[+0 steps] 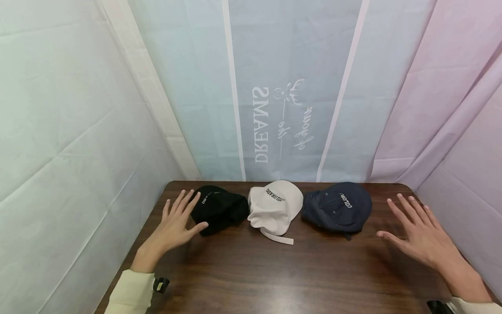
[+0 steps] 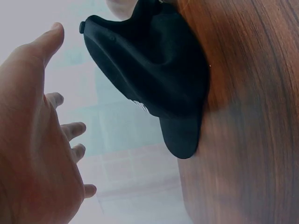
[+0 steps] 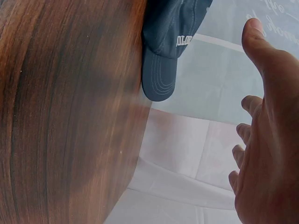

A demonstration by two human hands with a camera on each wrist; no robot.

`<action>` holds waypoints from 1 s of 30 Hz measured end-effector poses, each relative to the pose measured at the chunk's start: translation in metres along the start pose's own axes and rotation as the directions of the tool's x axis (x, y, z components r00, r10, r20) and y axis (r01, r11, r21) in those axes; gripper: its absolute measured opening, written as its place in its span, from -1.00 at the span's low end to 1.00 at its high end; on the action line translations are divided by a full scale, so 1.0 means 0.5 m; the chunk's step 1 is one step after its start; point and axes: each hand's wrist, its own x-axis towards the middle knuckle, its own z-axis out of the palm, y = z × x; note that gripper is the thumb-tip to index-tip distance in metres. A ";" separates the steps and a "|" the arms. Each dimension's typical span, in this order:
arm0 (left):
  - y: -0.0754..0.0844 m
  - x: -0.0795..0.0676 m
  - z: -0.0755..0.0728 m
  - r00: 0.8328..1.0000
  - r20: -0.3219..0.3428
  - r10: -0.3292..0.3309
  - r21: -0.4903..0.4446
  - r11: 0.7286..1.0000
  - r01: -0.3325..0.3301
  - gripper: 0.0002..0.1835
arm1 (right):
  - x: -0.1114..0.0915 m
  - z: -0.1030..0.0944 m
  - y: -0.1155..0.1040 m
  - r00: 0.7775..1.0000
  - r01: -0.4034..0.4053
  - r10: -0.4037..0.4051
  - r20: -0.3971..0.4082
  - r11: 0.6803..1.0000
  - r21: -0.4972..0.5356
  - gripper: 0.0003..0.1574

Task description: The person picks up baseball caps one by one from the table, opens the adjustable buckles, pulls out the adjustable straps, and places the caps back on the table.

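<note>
Three baseball caps lie in a row along the far side of a brown wooden table (image 1: 251, 270). At the left is a black cap (image 1: 223, 207), also seen in the left wrist view (image 2: 154, 65). A white cap (image 1: 270, 209) with dark lettering sits in the middle, its strap trailing toward the front. To the right lies a navy cap (image 1: 333, 209) with white lettering. My left hand (image 1: 176, 224) is spread above the table beside the black cap, fingers straight. My right hand (image 1: 421, 235) hovers, spread, to the right of the navy cap (image 3: 161, 74). Both hands hold nothing.
A pale blue cloth (image 1: 196, 87) with white printed words hangs behind the table's far edge. White cloth (image 1: 70, 131) hangs on the left, and pinkish cloth (image 1: 431, 87) on the right. Dark bands (image 1: 161, 284) circle the wrists at the sleeves.
</note>
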 end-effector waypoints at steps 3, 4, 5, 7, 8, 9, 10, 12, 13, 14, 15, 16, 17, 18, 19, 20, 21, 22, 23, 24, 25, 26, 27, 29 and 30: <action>0.001 -0.001 0.000 1.000 -0.002 0.000 0.001 1.000 0.000 0.04 | 0.001 -0.001 0.000 1.000 0.001 -0.001 -0.003 1.000 0.002 0.36; 0.002 -0.001 0.000 1.000 -0.005 0.002 0.001 1.000 -0.002 0.03 | 0.001 -0.002 -0.001 1.000 0.001 -0.001 -0.005 1.000 0.004 0.36; 0.003 -0.002 0.000 1.000 -0.007 0.003 0.001 1.000 -0.003 0.03 | 0.002 -0.002 -0.001 1.000 0.002 -0.002 -0.005 1.000 0.005 0.36; 0.003 -0.002 -0.001 1.000 -0.011 0.007 0.000 1.000 -0.007 0.03 | 0.004 -0.002 -0.002 1.000 0.002 -0.002 -0.004 1.000 0.009 0.38; 0.004 -0.002 -0.001 1.000 -0.013 0.007 -0.002 1.000 -0.007 0.03 | 0.005 -0.002 -0.002 1.000 0.002 -0.002 -0.005 1.000 0.013 0.38; 0.004 -0.002 0.000 1.000 -0.014 0.007 -0.003 1.000 -0.007 0.03 | 0.006 -0.002 -0.003 1.000 0.002 -0.002 -0.007 1.000 0.017 0.39; 0.004 -0.001 0.000 1.000 -0.013 0.006 -0.003 1.000 -0.006 0.04 | 0.008 -0.001 -0.004 1.000 0.002 -0.002 -0.008 1.000 0.023 0.40; 0.003 0.000 0.001 1.000 -0.011 0.004 -0.004 1.000 -0.004 0.04 | 0.010 0.000 -0.006 1.000 0.002 -0.002 -0.011 0.999 0.035 0.41; 0.003 0.001 0.002 1.000 -0.009 0.003 -0.004 1.000 -0.003 0.04 | 0.012 0.000 -0.008 1.000 0.005 -0.004 -0.015 0.999 0.042 0.41; 0.003 0.002 0.003 1.000 -0.008 0.003 -0.004 1.000 -0.003 0.04 | 0.013 0.000 -0.009 1.000 0.008 -0.007 -0.020 0.999 0.051 0.41; 0.004 0.003 0.004 1.000 -0.011 0.007 -0.006 1.000 -0.007 0.04 | 0.015 0.000 -0.011 1.000 0.012 -0.011 -0.025 0.998 0.060 0.42; 0.005 0.004 0.006 1.000 -0.016 0.014 -0.007 1.000 -0.014 0.04 | 0.016 0.001 -0.013 0.999 0.014 -0.012 -0.030 0.997 0.070 0.42; 0.006 0.005 0.007 0.999 -0.024 0.024 -0.010 1.000 -0.024 0.03 | 0.017 0.002 -0.016 0.999 0.016 -0.013 -0.036 0.997 0.079 0.42; 0.007 0.007 0.009 0.999 -0.036 0.037 -0.011 0.999 -0.038 0.03 | 0.019 0.002 -0.019 0.999 0.018 -0.014 -0.044 0.996 0.088 0.42; 0.009 0.008 0.011 0.997 -0.052 0.054 -0.011 0.998 -0.055 0.02 | 0.021 0.003 -0.023 0.998 0.019 -0.013 -0.054 0.995 0.097 0.41; 0.011 0.010 0.013 0.995 -0.071 0.075 -0.009 0.997 -0.076 0.01 | 0.024 0.003 -0.027 0.998 0.020 -0.013 -0.066 0.994 0.104 0.42; 0.013 0.012 0.016 0.991 -0.093 0.099 -0.005 0.995 -0.100 -0.01 | 0.028 0.002 -0.032 0.997 0.019 -0.011 -0.077 0.994 0.109 0.42; 0.015 0.014 0.019 0.985 -0.119 0.126 0.003 0.992 -0.126 -0.03 | 0.032 0.002 -0.038 0.996 0.020 -0.010 -0.088 0.993 0.112 0.42; 0.017 0.016 0.022 0.978 -0.146 0.152 0.008 0.988 -0.152 -0.06 | 0.036 0.001 -0.044 0.995 0.023 -0.011 -0.101 0.993 0.115 0.42; 0.019 0.018 0.025 0.968 -0.175 0.178 0.016 0.984 -0.178 -0.08 | 0.040 0.001 -0.050 0.993 0.029 -0.016 -0.114 0.993 0.115 0.41; 0.022 0.020 0.028 0.958 -0.203 0.203 0.026 0.979 -0.202 -0.11 | 0.045 0.000 -0.057 0.992 0.036 -0.021 -0.127 0.992 0.118 0.41; 0.024 0.022 0.031 0.945 -0.233 0.228 0.032 0.973 -0.227 -0.15 | 0.049 0.000 -0.064 0.990 0.045 -0.028 -0.140 0.992 0.122 0.39; 0.027 0.024 0.032 0.934 -0.258 0.249 0.039 0.968 -0.247 -0.18 | 0.052 0.000 -0.071 0.988 0.051 -0.031 -0.151 0.990 0.131 0.37; 0.033 0.028 0.035 0.907 -0.307 0.289 0.049 0.956 -0.288 -0.25 | 0.059 0.001 -0.086 0.984 0.063 -0.036 -0.175 0.987 0.150 0.33; 0.036 0.031 0.036 0.893 -0.329 0.308 0.057 0.950 -0.306 -0.28 | 0.061 0.001 -0.093 0.982 0.068 -0.037 -0.187 0.985 0.160 0.30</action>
